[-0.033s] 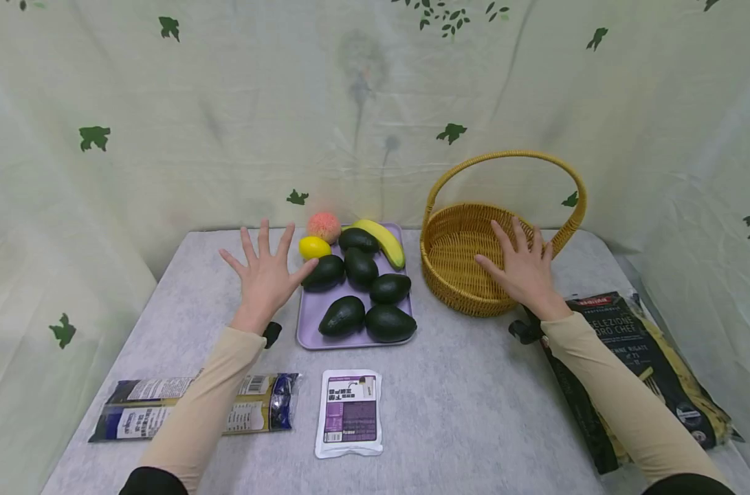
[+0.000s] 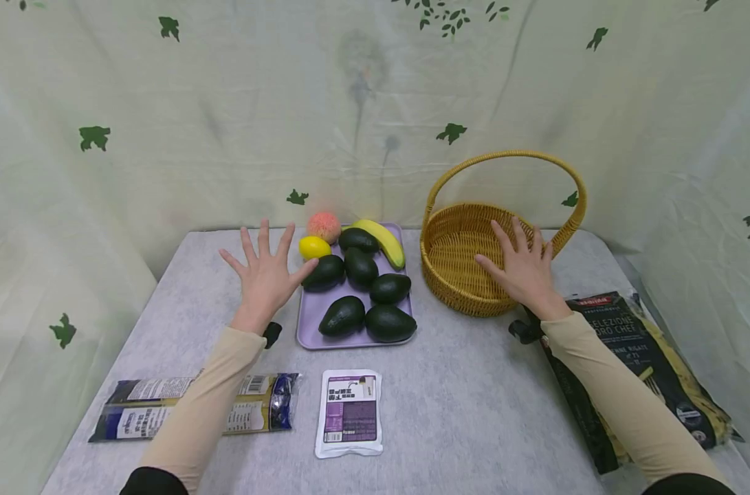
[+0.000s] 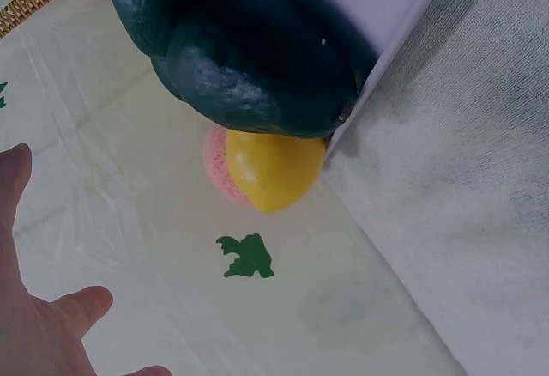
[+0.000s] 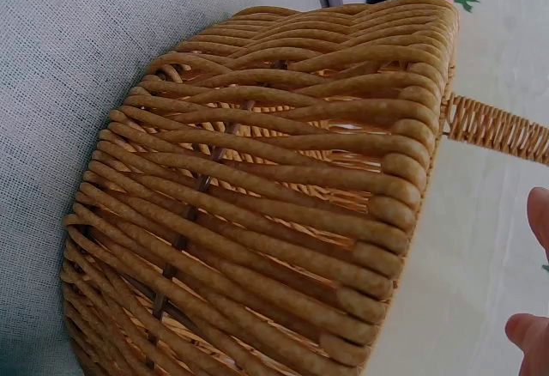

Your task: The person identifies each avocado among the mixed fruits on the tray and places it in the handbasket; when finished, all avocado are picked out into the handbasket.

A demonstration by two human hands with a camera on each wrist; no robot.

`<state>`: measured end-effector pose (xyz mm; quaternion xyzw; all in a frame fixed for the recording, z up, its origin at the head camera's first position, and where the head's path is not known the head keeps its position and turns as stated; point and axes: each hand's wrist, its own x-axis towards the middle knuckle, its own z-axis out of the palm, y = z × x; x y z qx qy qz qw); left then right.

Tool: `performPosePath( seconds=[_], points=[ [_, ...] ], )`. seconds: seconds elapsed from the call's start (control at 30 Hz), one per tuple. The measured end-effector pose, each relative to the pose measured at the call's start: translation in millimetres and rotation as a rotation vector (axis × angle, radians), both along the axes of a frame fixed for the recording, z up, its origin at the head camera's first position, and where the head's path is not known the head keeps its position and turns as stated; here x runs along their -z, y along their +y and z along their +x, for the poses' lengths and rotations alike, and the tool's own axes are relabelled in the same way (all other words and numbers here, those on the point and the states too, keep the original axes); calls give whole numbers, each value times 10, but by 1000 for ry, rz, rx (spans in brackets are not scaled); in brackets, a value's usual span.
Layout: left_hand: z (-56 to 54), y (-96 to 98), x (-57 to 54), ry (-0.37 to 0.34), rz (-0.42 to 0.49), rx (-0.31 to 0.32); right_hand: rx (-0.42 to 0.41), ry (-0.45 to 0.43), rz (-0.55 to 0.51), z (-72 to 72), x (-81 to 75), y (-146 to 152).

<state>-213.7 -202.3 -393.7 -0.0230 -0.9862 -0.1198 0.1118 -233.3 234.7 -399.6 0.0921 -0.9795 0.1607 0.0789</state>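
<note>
My left hand (image 2: 265,280) is held up with fingers spread, just left of a lilac tray (image 2: 309,323); its thumb tip overlaps an avocado (image 2: 330,273) in the head view. The tray carries several dark green avocados, a yellow lemon (image 2: 315,247), a banana (image 2: 382,240) and a pinkish peach (image 2: 324,227) at the far end. Fingers likewise spread, my right hand (image 2: 526,273) hovers in front of a wicker basket (image 2: 455,289) with a tall arched handle (image 2: 504,155). Nothing is in either hand. From the right wrist view, the basket's woven side (image 4: 257,196) fills most of the frame.
At the front left lies a long blue and gold packet (image 2: 276,402), partly under my left forearm. A white and purple pouch (image 2: 350,412) lies front centre. On the right, a large black pasta bag (image 2: 616,330) is partly covered by my right forearm. A leaf-print curtain (image 2: 257,103) surrounds the table.
</note>
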Motion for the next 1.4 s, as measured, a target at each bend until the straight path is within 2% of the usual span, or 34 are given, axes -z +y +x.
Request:
performPosePath(
  seconds=[0.6,0.87,1.0,1.13,1.27,1.4],
  points=[
    [28,-76,62,-37,16,-10,-15,-27,6,11,-63,-9],
    [71,-160,56,-67,47,25,-85,16,-56,28,-156,-19],
    [112,-246,64,-102,115,71,-156,-5,-157,45,-214,-43],
    [149,-356,112,-159,211,167,-251,-23,-270,68,-278,-107],
    [171,-455,190,-261,336,269,-360,-7,-338,93,-326,-228],
    [185,-515,285,-366,441,329,-448,-61,-407,128,-336,-375]
  ],
)
